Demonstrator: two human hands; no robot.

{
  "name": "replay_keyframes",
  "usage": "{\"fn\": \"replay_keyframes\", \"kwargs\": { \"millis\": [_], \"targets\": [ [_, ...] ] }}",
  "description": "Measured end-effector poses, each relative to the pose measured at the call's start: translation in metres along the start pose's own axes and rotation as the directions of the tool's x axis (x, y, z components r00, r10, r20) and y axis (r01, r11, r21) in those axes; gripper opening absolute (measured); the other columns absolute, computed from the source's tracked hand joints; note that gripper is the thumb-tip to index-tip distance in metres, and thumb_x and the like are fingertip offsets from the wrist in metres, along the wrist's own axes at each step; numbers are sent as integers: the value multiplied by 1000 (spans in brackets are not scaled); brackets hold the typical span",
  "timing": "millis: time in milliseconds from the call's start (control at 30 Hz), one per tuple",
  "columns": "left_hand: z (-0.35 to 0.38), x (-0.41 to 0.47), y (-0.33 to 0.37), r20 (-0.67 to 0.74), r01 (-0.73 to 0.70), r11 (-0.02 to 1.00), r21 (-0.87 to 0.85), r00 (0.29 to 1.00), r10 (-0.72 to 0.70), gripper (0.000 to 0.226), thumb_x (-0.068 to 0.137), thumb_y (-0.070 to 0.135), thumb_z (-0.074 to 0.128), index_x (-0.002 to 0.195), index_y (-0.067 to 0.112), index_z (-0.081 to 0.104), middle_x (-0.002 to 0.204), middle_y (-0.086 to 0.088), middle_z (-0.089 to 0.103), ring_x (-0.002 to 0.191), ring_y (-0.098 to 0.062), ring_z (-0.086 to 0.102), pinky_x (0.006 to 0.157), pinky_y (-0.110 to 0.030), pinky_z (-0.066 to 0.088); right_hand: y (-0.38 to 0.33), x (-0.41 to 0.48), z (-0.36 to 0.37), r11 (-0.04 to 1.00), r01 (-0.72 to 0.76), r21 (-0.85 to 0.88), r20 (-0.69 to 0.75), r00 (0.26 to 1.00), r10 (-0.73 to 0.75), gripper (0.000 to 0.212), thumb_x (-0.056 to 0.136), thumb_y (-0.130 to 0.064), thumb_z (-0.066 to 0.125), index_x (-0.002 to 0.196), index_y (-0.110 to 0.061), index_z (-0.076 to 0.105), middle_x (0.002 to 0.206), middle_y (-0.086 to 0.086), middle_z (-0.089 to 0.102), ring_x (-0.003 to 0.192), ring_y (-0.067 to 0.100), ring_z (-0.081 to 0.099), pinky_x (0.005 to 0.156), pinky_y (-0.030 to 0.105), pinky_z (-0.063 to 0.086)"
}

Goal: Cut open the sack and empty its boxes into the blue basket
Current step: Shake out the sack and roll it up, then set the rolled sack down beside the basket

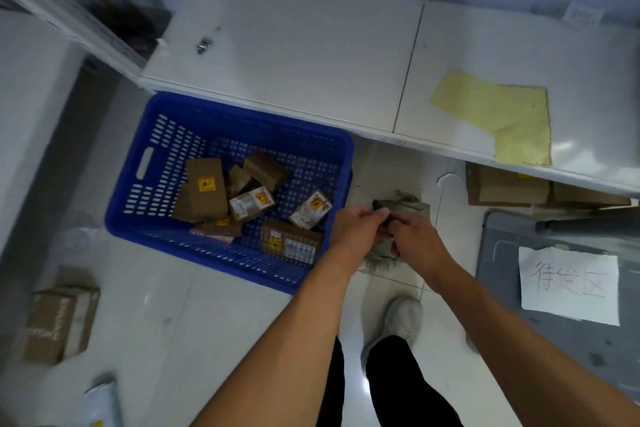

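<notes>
The blue basket point(145, 191) stands on the tiled floor under the edge of a white counter. Several brown and white boxes point(206, 189) lie inside it. To its right I hold a limp grey-green sack point(412, 206), folded and bunched, above the floor. My left hand point(358, 227) pinches the sack's upper edge. My right hand point(414, 239) grips the bunched cloth right beside it. The lower frayed end of the sack hangs below my hands. The sack looks flat, with no bulge of boxes.
A white counter point(311, 55) with a yellow paper sheet point(512, 114) runs across the top. Brown boxes point(505, 189) sit under it at the right. A grey bin lid with a white label point(569, 284) is at right. A brown carton point(57, 322) lies at lower left.
</notes>
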State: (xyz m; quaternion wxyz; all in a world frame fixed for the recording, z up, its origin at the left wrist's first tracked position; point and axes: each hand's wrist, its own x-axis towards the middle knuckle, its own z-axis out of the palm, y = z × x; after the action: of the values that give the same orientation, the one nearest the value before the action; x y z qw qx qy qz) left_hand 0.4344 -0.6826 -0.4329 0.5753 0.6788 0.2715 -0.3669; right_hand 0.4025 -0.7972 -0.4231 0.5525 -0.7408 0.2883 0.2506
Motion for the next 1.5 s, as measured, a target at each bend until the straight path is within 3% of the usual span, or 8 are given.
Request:
{"fn": "replay_keyframes", "kwargs": {
  "millis": [233,400,533,600,733,900,1033,1500],
  "targets": [
    [-48,-91,40,-5,26,1000,-7,1000,-26,21,100,13,63,109,-4,70,81,-7,71,50,-1,68,48,-11,50,-67,-76,16,1000,6,23,23,1000,-6,29,97,-6,46,107,-11,73,89,3,73,68,4,60,63,19,45],
    [-103,-129,60,10,15,999,-52,1000,-15,20,99,19,64,108,2,72,96,-15,77,87,-24,76,85,-33,59,-112,-113,44,1000,-11,-12,-9,1000,11,23,99,-19,52,100,-9,72,80,2,69,62,12,58,55,23,46],
    [-169,-126,68,0,8,987,-159,1000,-8,16,100,20,62,111,9,67,104,-15,76,98,-26,74,90,-38,59,-136,-127,80,994,-67,-90,-21,998,65,25,99,-25,51,103,-10,71,86,7,69,67,17,58,63,35,50],
    [-206,-121,75,56,11,986,-167,998,-1,16,101,20,61,113,10,66,107,-14,75,98,-24,74,80,-33,61,-150,-134,99,990,-84,-113,-32,996,81,24,101,-23,50,104,-9,70,89,8,67,72,18,57,67,35,50],
    [-279,-119,95,135,-10,995,-103,991,24,4,99,19,64,100,17,67,95,-5,77,85,-17,75,71,-28,57,-180,-147,148,991,-112,78,-115,986,120,24,102,-18,52,111,-4,70,91,17,67,66,17,56,63,31,50],
    [-342,-112,125,222,-61,990,127,975,32,21,100,22,62,112,7,70,100,-9,79,93,-25,75,92,-40,58,-211,-153,194,936,-92,340,-191,968,164,20,101,-15,55,112,-6,70,81,10,64,58,12,55,50,21,50],
    [-375,-108,150,278,-91,960,265,961,14,23,98,27,65,113,11,71,105,-9,79,100,-24,75,93,-38,57,-225,-151,212,878,-74,472,-185,966,180,20,102,-12,53,113,-7,69,91,8,69,64,11,58,57,23,51],
    [-392,-11,186,120,-104,975,199,989,81,25,104,35,55,113,15,67,104,-7,77,94,-21,75,90,-38,58,-261,-19,223,872,-95,480,-193,958,210,23,103,-8,47,115,-6,67,84,7,67,64,16,59,62,29,52]
  ]
}}
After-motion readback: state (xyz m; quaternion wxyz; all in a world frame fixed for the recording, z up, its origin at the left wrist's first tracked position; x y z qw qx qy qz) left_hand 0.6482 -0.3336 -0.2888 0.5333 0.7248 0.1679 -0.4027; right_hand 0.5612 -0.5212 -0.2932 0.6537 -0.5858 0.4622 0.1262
